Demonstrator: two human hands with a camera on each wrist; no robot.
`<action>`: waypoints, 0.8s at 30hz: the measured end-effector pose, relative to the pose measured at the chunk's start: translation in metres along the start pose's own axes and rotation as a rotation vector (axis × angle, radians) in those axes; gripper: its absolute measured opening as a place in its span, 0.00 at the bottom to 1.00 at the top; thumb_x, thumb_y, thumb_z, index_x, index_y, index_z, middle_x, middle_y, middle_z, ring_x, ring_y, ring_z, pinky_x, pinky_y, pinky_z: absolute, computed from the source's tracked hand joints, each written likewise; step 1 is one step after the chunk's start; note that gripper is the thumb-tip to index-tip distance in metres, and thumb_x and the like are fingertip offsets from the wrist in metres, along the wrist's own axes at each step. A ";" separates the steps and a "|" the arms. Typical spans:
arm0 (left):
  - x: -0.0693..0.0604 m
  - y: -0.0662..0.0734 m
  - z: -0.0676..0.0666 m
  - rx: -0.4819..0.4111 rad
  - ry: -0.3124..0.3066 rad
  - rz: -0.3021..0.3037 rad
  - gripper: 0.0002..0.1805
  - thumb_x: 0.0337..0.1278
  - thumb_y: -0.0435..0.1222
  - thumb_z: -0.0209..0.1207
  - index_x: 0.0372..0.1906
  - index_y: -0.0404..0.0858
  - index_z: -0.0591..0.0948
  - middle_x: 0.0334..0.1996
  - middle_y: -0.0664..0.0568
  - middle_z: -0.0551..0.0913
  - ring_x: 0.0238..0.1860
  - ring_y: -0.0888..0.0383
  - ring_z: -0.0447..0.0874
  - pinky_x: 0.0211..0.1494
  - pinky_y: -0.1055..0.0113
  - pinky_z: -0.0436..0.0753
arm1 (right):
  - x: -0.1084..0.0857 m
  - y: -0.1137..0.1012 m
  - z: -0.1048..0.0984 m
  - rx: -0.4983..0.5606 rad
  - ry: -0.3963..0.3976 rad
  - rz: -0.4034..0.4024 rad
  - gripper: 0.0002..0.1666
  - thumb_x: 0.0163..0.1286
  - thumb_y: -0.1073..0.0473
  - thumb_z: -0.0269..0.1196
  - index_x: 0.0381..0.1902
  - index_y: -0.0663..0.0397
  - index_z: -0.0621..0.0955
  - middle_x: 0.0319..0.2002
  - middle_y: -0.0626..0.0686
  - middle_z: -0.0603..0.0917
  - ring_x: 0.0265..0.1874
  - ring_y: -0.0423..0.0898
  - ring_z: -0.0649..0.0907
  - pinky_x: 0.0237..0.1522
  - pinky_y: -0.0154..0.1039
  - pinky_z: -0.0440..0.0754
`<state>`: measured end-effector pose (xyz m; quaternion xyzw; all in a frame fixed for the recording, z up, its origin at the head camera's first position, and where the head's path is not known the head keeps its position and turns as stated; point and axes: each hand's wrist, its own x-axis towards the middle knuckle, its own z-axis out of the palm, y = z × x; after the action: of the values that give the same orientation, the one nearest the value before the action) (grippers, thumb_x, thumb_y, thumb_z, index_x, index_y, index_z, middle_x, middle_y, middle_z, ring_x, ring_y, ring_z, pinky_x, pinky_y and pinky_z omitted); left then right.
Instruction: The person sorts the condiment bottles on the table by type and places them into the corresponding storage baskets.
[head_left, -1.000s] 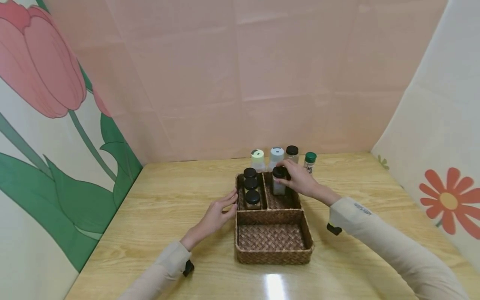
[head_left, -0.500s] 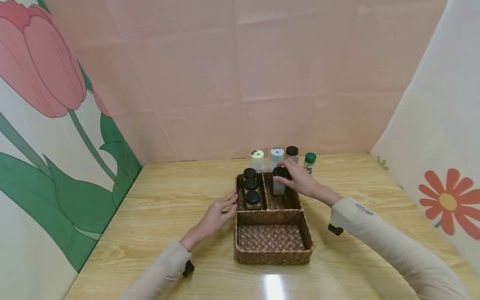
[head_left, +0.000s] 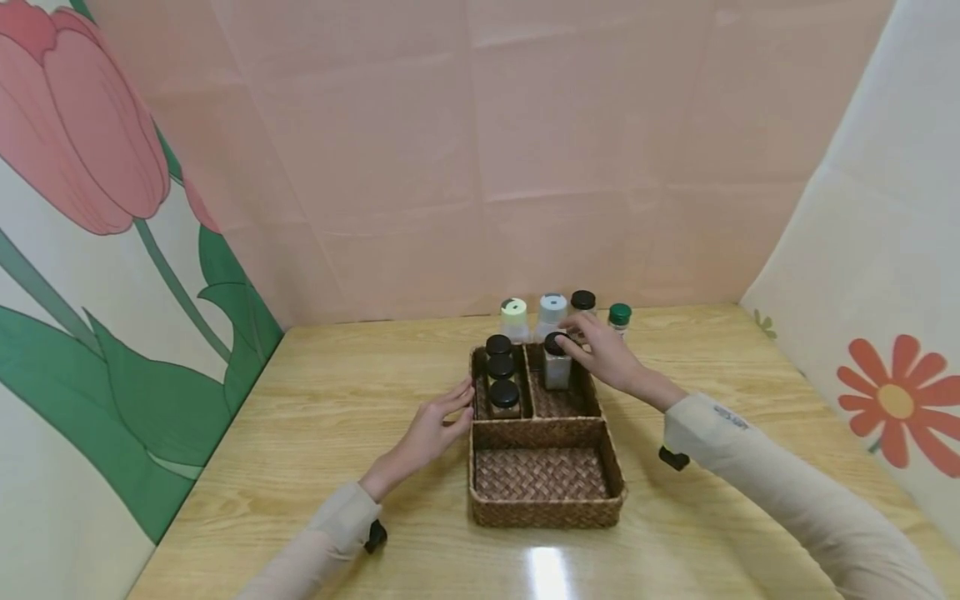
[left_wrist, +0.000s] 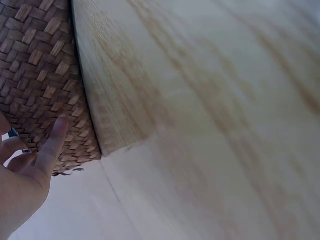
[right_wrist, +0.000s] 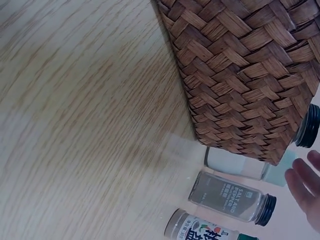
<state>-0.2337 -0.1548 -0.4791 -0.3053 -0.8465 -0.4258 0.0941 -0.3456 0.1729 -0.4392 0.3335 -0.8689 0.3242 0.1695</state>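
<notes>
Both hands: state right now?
Left hand: open, fingers touching the basket.
Right hand: looks open, at the top of the jar alone in its compartment.

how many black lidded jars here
5: front jar, middle jar and back jar in left compartment of the woven basket, fourth jar in its right compartment, salt and pepper jar behind it. Others may be hidden.

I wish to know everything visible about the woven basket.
The basket is brown and rectangular, plaited from what look like dried plant strips, with low walls. It stands upright on the table. Dividers form three compartments: a wide near one, its woven floor showing, and two smaller far ones. The left holds three black-lidded jars in a row, the right a single jar. The left hand rests its fingers against the left outer wall.
</notes>
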 end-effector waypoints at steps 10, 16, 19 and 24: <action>-0.002 0.000 0.000 -0.016 -0.012 -0.017 0.23 0.74 0.33 0.53 0.66 0.24 0.70 0.72 0.37 0.62 0.62 0.44 0.75 0.46 0.75 0.82 | 0.000 0.003 -0.006 -0.114 0.231 -0.118 0.05 0.70 0.62 0.65 0.40 0.57 0.85 0.37 0.51 0.82 0.32 0.47 0.78 0.30 0.44 0.76; -0.002 0.000 -0.001 -0.012 -0.004 -0.007 0.22 0.73 0.31 0.54 0.65 0.23 0.70 0.71 0.36 0.63 0.51 0.43 0.83 0.43 0.76 0.83 | 0.000 0.009 -0.010 -0.153 0.242 -0.120 0.06 0.66 0.64 0.68 0.40 0.60 0.86 0.36 0.55 0.84 0.34 0.53 0.81 0.32 0.49 0.79; -0.002 0.001 -0.001 -0.013 -0.004 -0.003 0.22 0.73 0.31 0.53 0.65 0.22 0.70 0.71 0.35 0.63 0.45 0.44 0.86 0.41 0.76 0.84 | 0.000 0.015 -0.011 -0.201 0.266 -0.104 0.05 0.66 0.63 0.68 0.38 0.60 0.86 0.34 0.56 0.83 0.30 0.54 0.80 0.29 0.50 0.78; -0.002 0.001 -0.001 -0.009 0.002 0.004 0.22 0.72 0.29 0.54 0.64 0.21 0.70 0.70 0.34 0.63 0.47 0.43 0.85 0.39 0.77 0.84 | 0.001 0.026 -0.015 -0.249 0.297 -0.094 0.06 0.68 0.61 0.67 0.34 0.59 0.84 0.27 0.54 0.79 0.20 0.50 0.76 0.21 0.47 0.74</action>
<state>-0.2312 -0.1563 -0.4787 -0.3069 -0.8438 -0.4300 0.0943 -0.3629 0.1970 -0.4391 0.2984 -0.8512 0.2519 0.3507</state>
